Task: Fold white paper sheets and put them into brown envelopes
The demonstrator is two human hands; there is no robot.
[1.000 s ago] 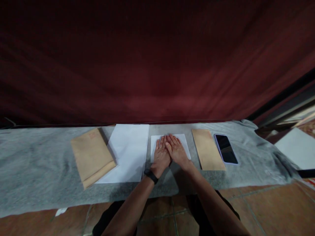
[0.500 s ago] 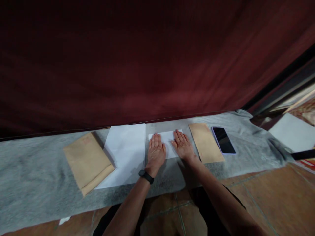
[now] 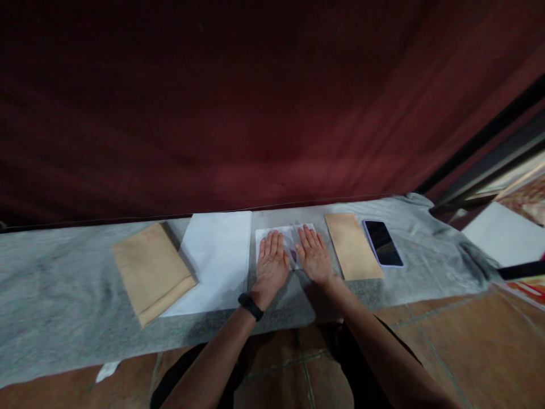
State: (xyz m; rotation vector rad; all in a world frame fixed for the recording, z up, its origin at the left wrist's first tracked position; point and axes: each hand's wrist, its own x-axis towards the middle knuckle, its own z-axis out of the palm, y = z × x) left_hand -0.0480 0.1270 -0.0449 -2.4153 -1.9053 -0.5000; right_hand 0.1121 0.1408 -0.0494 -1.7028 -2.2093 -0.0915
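Note:
A small folded white paper (image 3: 292,232) lies on the grey cloth, with both palms pressed flat on it. My left hand (image 3: 271,262) covers its left part, fingers stretched out and pointing away from me. Over the right part rests my right hand (image 3: 314,257), its fingers also extended. Between the thumbs a strip of the paper shows, with shaded creases. Large white sheets (image 3: 217,255) lie just left of my left hand. To the right of my right hand is a flat brown envelope (image 3: 354,247).
A thicker stack of brown envelopes (image 3: 151,267) overlaps the white sheets at the left. A phone (image 3: 384,243) lies right of the single envelope. The grey cloth (image 3: 55,301) covers the long surface, and a dark red curtain (image 3: 255,142) hangs behind it.
Both hands remain flat on the small paper, with only a slight shift. The strip between them now shows darker creases. The whole view has moved slightly.

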